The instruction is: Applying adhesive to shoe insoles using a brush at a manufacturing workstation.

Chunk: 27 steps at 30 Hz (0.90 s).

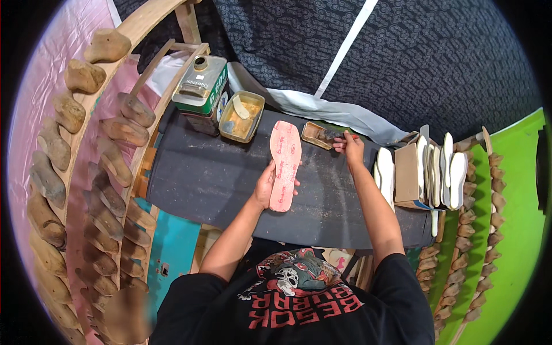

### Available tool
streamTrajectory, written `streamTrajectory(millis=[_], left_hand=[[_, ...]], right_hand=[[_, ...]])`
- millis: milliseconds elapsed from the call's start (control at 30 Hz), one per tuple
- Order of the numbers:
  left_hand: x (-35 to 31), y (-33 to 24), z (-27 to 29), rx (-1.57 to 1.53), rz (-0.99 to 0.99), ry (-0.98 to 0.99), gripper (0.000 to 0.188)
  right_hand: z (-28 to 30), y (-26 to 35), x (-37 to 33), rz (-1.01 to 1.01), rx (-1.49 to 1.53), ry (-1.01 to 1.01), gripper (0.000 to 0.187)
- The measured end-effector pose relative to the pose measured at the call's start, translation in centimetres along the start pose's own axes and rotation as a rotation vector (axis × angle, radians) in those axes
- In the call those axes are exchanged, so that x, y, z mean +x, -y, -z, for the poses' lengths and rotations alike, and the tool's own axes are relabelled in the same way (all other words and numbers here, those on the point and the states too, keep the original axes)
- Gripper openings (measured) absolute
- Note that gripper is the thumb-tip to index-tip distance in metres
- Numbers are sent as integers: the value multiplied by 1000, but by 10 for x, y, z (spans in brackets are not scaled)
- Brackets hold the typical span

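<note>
In my left hand [265, 184] is a pink insole board [283, 167] with red printing, held upright along its length over the table. The fingers wrap its lower half from behind, with fingertips showing at its right edge. My right hand [352, 150] is closed at a small brown-rimmed tray [310, 133]. It pinches a slim tool, perhaps a brush, whose reddish end shows above the fingers; its working end blends into the dark contents of the tray, so its exact kind is hard to make out.
A dark cloth covers the table [230, 184]. Near its back left stand a metal can [201, 86] and a yellowish tub [234, 137] with a pale scraper-like piece. At right, white soles [458, 178] fill a cardboard box [406, 172]. Wooden shoe lasts [85, 76] line racks on both sides.
</note>
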<state>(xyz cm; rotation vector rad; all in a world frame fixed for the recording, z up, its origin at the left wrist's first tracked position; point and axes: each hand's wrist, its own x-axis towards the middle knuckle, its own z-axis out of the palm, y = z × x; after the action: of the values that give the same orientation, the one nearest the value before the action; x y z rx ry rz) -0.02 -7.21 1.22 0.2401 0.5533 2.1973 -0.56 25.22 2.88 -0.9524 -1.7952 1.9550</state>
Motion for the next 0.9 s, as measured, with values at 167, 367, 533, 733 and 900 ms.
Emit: streamTrajectory(millis=[167, 367, 533, 733, 900], left_hand=[[-1, 4, 7, -39, -11, -12, 64], [4, 14, 5, -77, -16, -22, 65], [10, 26, -12, -30, 28, 21, 65], [-6, 52, -26, 93, 539, 169, 63], [-33, 82, -63, 273, 675, 166, 65]], right_hand=[[6, -9, 4, -94, -63, -16, 38], [21, -11, -15, -192, 7, -27, 54], [38, -14, -42, -181, 73, -105, 62], [66, -13, -98, -192, 284, 563, 88], [103, -25, -126, -472, 181, 764, 95]])
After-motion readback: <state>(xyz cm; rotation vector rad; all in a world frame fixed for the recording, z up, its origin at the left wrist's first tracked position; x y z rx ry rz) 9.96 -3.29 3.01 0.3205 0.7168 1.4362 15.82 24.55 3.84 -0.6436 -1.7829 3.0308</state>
